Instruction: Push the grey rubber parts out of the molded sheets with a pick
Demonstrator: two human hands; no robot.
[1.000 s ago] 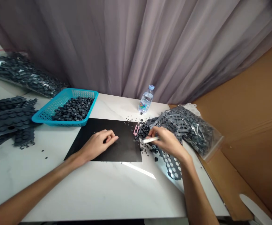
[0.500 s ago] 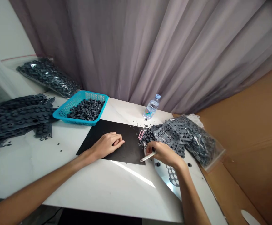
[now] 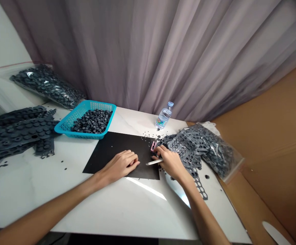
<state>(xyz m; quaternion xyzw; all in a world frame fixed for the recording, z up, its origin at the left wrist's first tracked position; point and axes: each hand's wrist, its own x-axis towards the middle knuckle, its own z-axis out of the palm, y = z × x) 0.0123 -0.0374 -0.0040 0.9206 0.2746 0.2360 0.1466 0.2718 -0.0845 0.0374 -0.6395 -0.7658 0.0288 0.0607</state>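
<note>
Clock directions are read from the middle of the black mat [image 3: 104,149], which lies on the tabletop [image 3: 99,214]. The right hand [image 3: 169,161] is at 3 o'clock by the mat's edge, its grip closed around a white tool [image 3: 154,162] whose free end points to about 9 o'clock above the mat. The left hand [image 3: 122,165] is at 6 o'clock over the mat, fingers curled; whether its grip holds anything, I cannot tell. Pink snips [image 3: 153,146] lie at 2 o'clock, near the right fingertips. A bottle [image 3: 163,115] stands at 1 o'clock. Perforated sheets [image 3: 188,146] and a bag [image 3: 219,153] lie toward 3 o'clock. A blue basket [image 3: 102,136] of dark pieces [image 3: 91,121] sits at 10 o'clock, with studded sheets [image 3: 17,131] at 9.
</note>
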